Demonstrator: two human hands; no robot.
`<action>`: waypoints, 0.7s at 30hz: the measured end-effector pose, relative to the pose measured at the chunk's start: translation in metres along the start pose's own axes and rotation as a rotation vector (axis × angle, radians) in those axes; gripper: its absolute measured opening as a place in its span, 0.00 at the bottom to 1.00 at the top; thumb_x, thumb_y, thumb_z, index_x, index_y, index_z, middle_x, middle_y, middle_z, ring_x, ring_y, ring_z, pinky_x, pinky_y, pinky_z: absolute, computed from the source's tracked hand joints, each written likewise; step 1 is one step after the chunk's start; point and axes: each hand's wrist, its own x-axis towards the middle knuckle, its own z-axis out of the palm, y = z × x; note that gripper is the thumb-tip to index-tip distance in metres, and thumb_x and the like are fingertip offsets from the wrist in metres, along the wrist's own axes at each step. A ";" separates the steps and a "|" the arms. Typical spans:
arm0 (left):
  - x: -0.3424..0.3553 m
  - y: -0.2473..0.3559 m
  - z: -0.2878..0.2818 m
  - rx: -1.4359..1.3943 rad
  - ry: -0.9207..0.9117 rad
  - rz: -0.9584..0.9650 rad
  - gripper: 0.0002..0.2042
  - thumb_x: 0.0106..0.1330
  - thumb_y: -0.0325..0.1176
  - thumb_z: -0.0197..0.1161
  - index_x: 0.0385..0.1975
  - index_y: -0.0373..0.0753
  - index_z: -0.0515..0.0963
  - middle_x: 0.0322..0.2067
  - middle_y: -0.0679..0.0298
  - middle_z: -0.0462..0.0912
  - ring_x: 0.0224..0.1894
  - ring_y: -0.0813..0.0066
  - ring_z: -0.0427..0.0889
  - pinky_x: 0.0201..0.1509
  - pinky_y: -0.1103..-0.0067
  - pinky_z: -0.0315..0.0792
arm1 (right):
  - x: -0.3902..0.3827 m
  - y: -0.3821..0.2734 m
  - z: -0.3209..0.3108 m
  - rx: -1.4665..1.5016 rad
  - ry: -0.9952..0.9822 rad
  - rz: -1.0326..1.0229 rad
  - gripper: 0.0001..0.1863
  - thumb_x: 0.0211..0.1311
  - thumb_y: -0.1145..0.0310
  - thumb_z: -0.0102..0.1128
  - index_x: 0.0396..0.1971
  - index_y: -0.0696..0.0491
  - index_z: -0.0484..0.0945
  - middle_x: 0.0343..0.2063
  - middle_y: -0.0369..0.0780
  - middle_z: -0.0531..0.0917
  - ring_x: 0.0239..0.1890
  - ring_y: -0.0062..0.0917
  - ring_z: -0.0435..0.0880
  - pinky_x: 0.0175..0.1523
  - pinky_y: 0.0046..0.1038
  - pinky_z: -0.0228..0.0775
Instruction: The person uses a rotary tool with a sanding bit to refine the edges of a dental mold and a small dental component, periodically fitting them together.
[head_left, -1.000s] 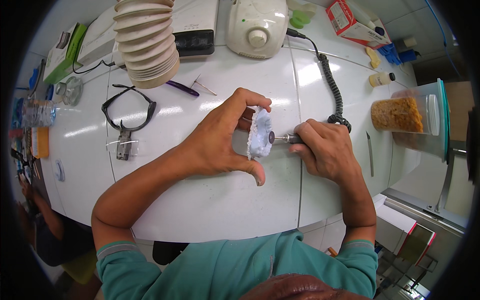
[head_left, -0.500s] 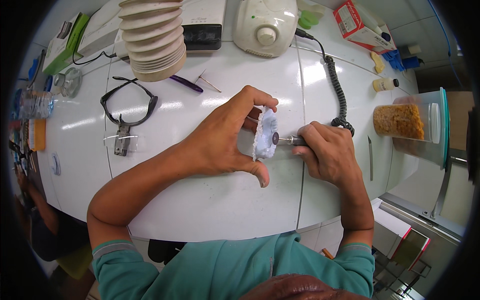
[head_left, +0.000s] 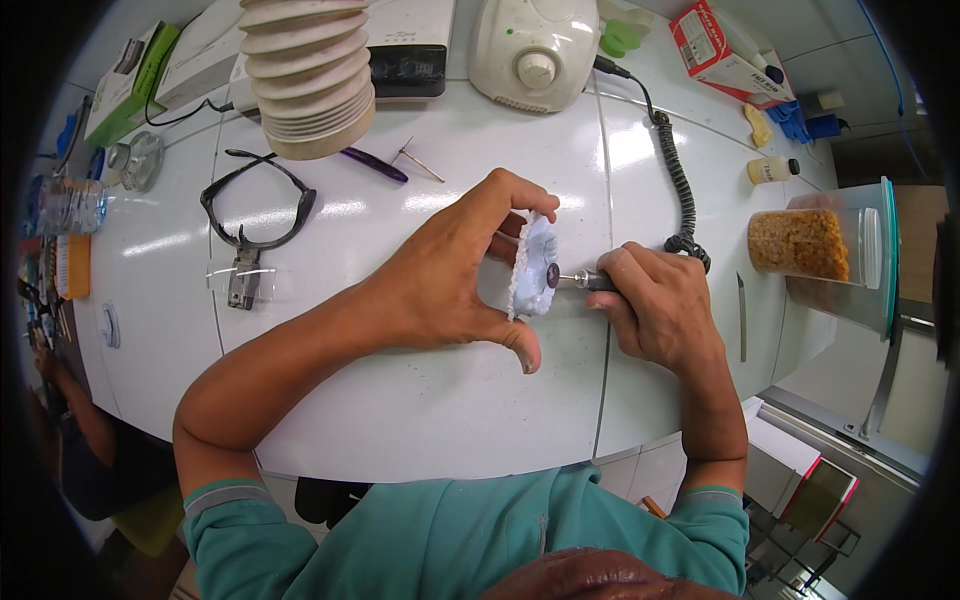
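Note:
Between the thumb and fingers of my left hand [head_left: 440, 270] is a pale blue dental cast [head_left: 535, 262], held on edge with a rough white rim toward my palm. My right hand [head_left: 660, 305] is wrapped round a dark rotary handpiece [head_left: 598, 281]. A small dark disc [head_left: 553, 275] on the handpiece's metal shank is at the cast's right side, touching it or very close. A coiled black cord [head_left: 677, 180] lies beyond my right hand and runs up to a cream control box [head_left: 533, 55] with a round knob.
A ribbed suction hose [head_left: 305, 80] hangs at the back left. Black-framed glasses [head_left: 258, 205], a purple-handled tool [head_left: 375, 165] and a knife-like blade [head_left: 742, 315] lie on the white table [head_left: 480, 420]. A tub of orange granules [head_left: 800, 245] stands right. Another person's arm [head_left: 80, 400] shows far left.
Almost nothing differs. Both hands keep their grips, and the cast appears tilted very slightly in my left hand.

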 end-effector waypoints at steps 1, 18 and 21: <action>0.000 0.000 0.000 -0.006 -0.002 -0.010 0.59 0.37 0.46 0.97 0.72 0.45 0.62 0.68 0.57 0.71 0.72 0.63 0.76 0.79 0.65 0.73 | 0.000 0.000 0.000 -0.001 -0.002 0.001 0.19 0.69 0.54 0.75 0.35 0.52 0.77 0.25 0.38 0.78 0.23 0.32 0.83 0.28 0.35 0.72; -0.001 0.000 0.000 0.009 0.005 0.012 0.59 0.39 0.46 0.97 0.72 0.45 0.62 0.67 0.57 0.72 0.72 0.63 0.76 0.79 0.64 0.74 | 0.000 0.000 0.000 -0.001 -0.001 -0.001 0.19 0.70 0.54 0.75 0.35 0.52 0.77 0.25 0.38 0.78 0.23 0.32 0.82 0.28 0.35 0.72; -0.001 0.001 0.000 0.012 0.003 0.008 0.59 0.39 0.46 0.97 0.72 0.45 0.62 0.67 0.57 0.72 0.71 0.63 0.76 0.80 0.64 0.73 | 0.000 0.000 0.000 -0.001 0.000 -0.003 0.19 0.70 0.53 0.75 0.35 0.52 0.77 0.25 0.38 0.78 0.23 0.32 0.82 0.28 0.35 0.71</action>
